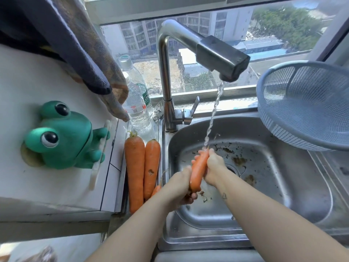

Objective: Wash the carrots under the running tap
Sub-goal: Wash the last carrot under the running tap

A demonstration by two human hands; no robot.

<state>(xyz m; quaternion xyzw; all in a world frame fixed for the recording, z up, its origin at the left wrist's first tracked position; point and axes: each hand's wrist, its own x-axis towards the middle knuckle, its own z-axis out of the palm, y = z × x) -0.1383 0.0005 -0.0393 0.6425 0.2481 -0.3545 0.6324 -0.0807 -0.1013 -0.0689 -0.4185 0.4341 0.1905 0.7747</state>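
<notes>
Head view looks down on both hands clamped on one carrot [198,169] above the sink [283,129] basin: the left hand [179,188] grips its lower end, the right hand [213,167] wraps its upper part, and the water stream [213,114] from the tap [166,72] strikes its top tip. A long carrot [134,167] and a shorter carrot [151,163] lie touching on the bench along the sink's left edge, near a green frog toy [62,137]. A blue colander [306,103] rests over the sink's back right corner.
</notes>
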